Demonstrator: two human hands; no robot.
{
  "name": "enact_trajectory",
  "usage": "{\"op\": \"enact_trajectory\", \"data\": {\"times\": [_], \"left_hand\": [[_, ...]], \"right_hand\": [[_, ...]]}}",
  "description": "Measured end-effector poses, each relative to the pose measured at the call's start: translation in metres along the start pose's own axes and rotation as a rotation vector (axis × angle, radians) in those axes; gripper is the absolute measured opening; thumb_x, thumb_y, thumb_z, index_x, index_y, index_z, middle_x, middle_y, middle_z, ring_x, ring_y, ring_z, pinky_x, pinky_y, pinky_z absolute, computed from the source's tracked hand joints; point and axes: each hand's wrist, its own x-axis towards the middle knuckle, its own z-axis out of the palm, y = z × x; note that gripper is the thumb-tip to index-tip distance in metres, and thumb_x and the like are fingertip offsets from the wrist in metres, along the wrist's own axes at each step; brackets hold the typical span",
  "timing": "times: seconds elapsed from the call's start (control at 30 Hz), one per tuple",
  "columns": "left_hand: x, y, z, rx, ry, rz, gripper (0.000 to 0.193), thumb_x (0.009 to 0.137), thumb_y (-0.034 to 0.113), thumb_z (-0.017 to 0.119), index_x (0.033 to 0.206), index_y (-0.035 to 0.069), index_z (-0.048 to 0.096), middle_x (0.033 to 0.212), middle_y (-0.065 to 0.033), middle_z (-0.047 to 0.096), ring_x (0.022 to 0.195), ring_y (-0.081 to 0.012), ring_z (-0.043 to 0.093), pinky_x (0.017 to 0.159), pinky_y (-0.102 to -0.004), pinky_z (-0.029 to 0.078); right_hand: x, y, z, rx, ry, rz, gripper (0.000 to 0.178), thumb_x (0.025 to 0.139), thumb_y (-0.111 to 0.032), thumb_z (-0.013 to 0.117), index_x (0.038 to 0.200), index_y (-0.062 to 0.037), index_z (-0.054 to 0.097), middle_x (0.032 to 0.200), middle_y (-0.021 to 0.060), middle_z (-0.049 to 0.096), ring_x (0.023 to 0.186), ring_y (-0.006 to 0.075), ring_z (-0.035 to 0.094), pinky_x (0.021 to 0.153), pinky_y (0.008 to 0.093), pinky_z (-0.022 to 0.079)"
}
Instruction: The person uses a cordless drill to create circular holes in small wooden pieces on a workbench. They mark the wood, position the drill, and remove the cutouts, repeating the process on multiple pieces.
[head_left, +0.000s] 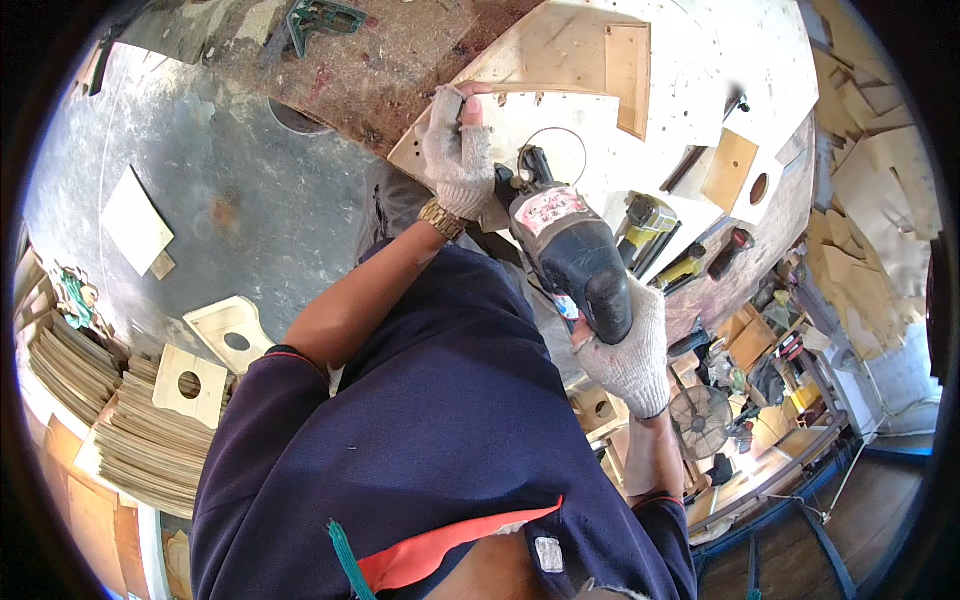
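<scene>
My right hand [630,345], in a white knit glove, is closed round the handle of a grey-and-black nail gun [575,245]. The tool's nose points away from me, over a pale plywood panel [560,115]. My left hand [460,155], gloved with some bare fingertips showing, holds the panel's left end, close to the tool's nose. A gold-coloured watch [443,218] is on my left wrist. The tool's body hides where its nose meets the wood, and the grip under it is partly covered.
Yellow-and-black power tools [650,220] lie right of the nail gun, near a plywood piece with a round hole [760,187]. A green tool [325,20] rests on the bench's far left. Stacked plywood [150,440] stands at lower left; a fan [700,420] is at lower right.
</scene>
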Motion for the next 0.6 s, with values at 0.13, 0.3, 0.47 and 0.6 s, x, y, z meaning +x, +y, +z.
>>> {"op": "enact_trajectory", "data": {"times": [0.13, 0.3, 0.47, 0.6], "left_hand": [[0.001, -0.006, 0.003, 0.001, 0.024, 0.072, 0.034, 0.111, 0.031, 0.05, 0.113, 0.002, 0.068, 0.091, -0.0013, 0.063, 0.073, -0.007, 0.049, 0.066, -0.0255, 0.042], [0.005, 0.006, 0.004, -0.02, 0.004, -0.02, 0.024, 0.107, 0.02, 0.051, 0.103, 0.0, 0.064, 0.092, -0.0107, 0.06, 0.083, -0.0218, 0.055, 0.079, -0.0343, 0.044], [0.005, 0.008, 0.002, 0.05, -0.008, -0.015, 0.026, 0.108, 0.022, 0.049, 0.104, 0.0, 0.064, 0.093, -0.0106, 0.06, 0.083, -0.022, 0.055, 0.079, -0.0343, 0.044], [0.004, 0.006, 0.004, 0.01, 0.008, -0.024, 0.027, 0.108, 0.022, 0.049, 0.104, 0.001, 0.065, 0.094, -0.0102, 0.06, 0.084, -0.0211, 0.055, 0.079, -0.0337, 0.044]], "right_hand": [[-0.001, 0.004, 0.001, -0.034, 0.021, -0.035, 0.041, 0.071, -0.016, 0.072, 0.109, 0.0006, 0.066, 0.077, 0.0161, 0.07, 0.072, 0.0332, 0.071, 0.071, 0.0407, 0.053], [0.003, 0.011, 0.009, 0.048, 0.076, -0.05, 0.038, 0.071, -0.014, 0.071, 0.106, 0.0005, 0.067, 0.076, 0.0154, 0.069, 0.071, 0.0312, 0.071, 0.07, 0.0397, 0.053], [0.003, 0.004, 0.012, 0.071, 0.108, -0.052, 0.033, 0.071, -0.012, 0.071, 0.101, 0.0002, 0.068, 0.075, 0.0152, 0.069, 0.07, 0.0292, 0.071, 0.07, 0.0391, 0.054], [0.003, 0.011, 0.017, 0.082, 0.116, -0.061, 0.034, 0.07, -0.011, 0.071, 0.101, 0.0003, 0.068, 0.075, 0.015, 0.068, 0.069, 0.0291, 0.071, 0.069, 0.0392, 0.054]]}}
